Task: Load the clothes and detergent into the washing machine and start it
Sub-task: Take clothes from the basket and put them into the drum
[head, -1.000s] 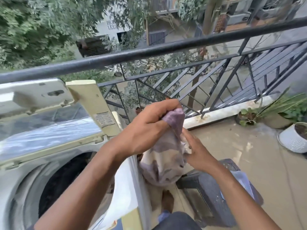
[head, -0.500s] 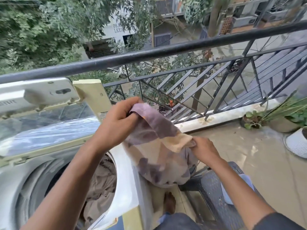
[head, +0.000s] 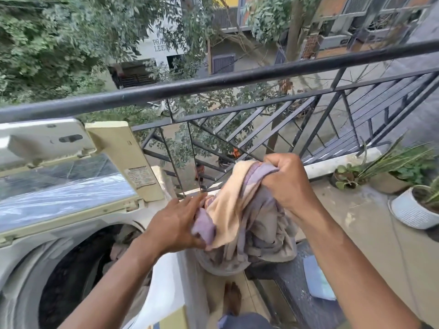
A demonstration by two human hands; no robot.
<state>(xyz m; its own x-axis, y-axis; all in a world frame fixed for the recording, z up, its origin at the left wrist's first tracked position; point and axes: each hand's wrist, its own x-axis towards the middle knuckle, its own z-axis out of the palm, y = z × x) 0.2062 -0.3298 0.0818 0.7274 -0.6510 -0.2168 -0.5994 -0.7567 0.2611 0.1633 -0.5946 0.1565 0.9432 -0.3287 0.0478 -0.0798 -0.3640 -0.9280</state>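
A crumpled purple and cream garment [head: 247,224] hangs in the air just right of the washing machine [head: 166,293]. My right hand [head: 287,184] grips its top edge in a fist. My left hand [head: 175,224] holds its lower left part, thumb under the cloth. The top-loading machine stands at the left with its lid [head: 71,176] raised against the railing. Its dark drum [head: 76,276] is open, and a bit of cloth [head: 118,250] shows inside, partly hidden by my left forearm.
A black metal railing [head: 213,84] runs across in front. A dark plastic stool [head: 297,288] with a pale blue packet [head: 318,279] on it stands under the garment. Potted plants [head: 413,205] sit at the right on the balcony floor. A bare foot [head: 232,298] shows below.
My right hand rose and now grips the garment's top, while my left hand dropped to its lower part. The garment has bunched up and shifted right, away from the drum.
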